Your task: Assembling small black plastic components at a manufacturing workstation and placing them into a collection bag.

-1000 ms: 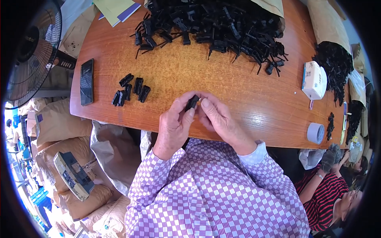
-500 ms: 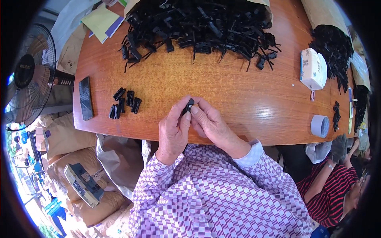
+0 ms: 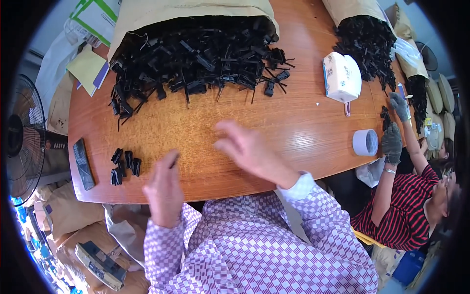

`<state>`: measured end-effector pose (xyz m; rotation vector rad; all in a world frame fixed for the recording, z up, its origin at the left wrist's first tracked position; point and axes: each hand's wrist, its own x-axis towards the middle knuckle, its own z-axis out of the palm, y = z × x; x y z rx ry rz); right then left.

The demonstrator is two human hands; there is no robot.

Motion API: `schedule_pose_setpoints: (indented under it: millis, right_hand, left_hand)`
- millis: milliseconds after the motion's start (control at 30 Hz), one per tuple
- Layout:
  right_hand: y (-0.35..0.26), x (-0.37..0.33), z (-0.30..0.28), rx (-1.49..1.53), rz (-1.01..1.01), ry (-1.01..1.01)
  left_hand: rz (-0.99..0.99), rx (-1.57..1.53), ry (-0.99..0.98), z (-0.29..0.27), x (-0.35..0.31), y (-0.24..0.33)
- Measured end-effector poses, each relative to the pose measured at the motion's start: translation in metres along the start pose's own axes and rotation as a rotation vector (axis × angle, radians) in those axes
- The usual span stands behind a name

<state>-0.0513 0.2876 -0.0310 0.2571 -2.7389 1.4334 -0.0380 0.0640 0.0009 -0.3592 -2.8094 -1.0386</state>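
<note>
My left hand [image 3: 164, 191] is raised over the near edge of the table, somewhat blurred. A small black plastic part [image 3: 174, 160] is pinched at its fingertips, mostly hidden by the fingers. My right hand [image 3: 250, 152] hovers above the middle of the table, empty, with thumb and fingers apart. To the left lies a small group of black plastic parts [image 3: 129, 160]. Beyond both hands, a heap of black parts with thin prongs [image 3: 196, 63] spills from a large paper sack [image 3: 196, 11].
A dark phone [image 3: 83, 164] lies at the table's left end, near a fan [image 3: 27, 127]. On the right are a tissue pack [image 3: 341, 77], a roll of tape [image 3: 364, 142] and another sack's black heap [image 3: 364, 46]. A gloved co-worker [image 3: 406, 206] sits there.
My hands have come apart. The left moved left with the small black part, and the right let go and opened. The view has shifted, and the co-worker's gloved hands are now over the table.
</note>
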Motion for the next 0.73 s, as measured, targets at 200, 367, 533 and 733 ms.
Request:
schedule_pose_setpoints:
  millis: [200, 367, 533, 733]
  right_hand:
    - [0.054, 0.022, -0.062, -0.563, 0.075, 0.424]
    - [0.053, 0.031, -0.045, -0.597, 0.159, 0.279]
    - [0.07, 0.035, -0.038, -0.573, 0.114, 0.415]
    - [0.057, 0.03, -0.039, -0.146, 0.249, 0.462]
  left_hand:
    - [0.1, 0.512, 0.128, -0.041, 0.012, -0.055]
    - [0.041, 0.52, 0.148, -0.036, 0.013, -0.071]
    - [0.037, 0.607, 0.129, -0.038, 0.008, -0.081]
    - [-0.248, -0.149, 0.124, -0.023, 0.007, -0.037]
